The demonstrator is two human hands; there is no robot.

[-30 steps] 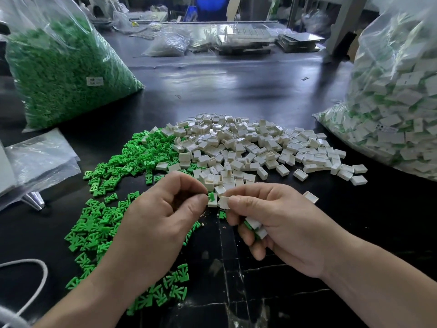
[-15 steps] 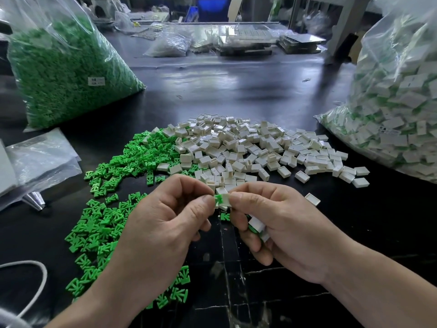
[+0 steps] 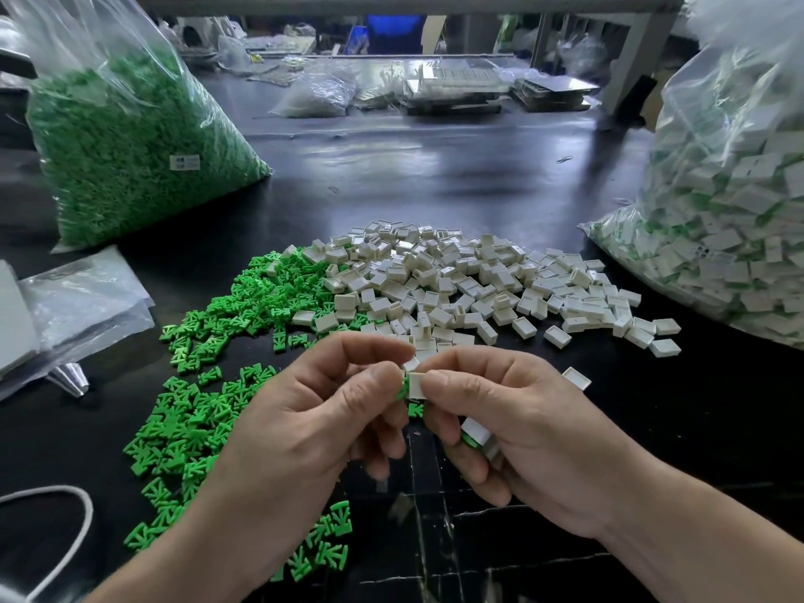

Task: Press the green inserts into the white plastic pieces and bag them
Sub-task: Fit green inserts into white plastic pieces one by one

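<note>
Now our left hand (image 3: 304, 428) pinches a small green plastic insert (image 3: 403, 388) against the white box-shaped plastic piece (image 3: 417, 384) our right hand (image 3: 522, 433) grips, both hands meeting mid-frame. We've more assembled pieces (image 3: 476, 430) tucked in that right palm.

White cord (image 3: 90, 515) on black table (image 3: 435, 176)

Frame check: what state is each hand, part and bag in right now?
Left hand: pinches the small green plastic insert.
Right hand: pinches the small white plastic piece; finished pieces held under its curled fingers.
Green insert: meets the white piece, green edge showing, seating unclear.
Large clear bag of green inserts: bulging, on the table.
Large clear bag of assembled pieces: bulging, on the table.
</note>
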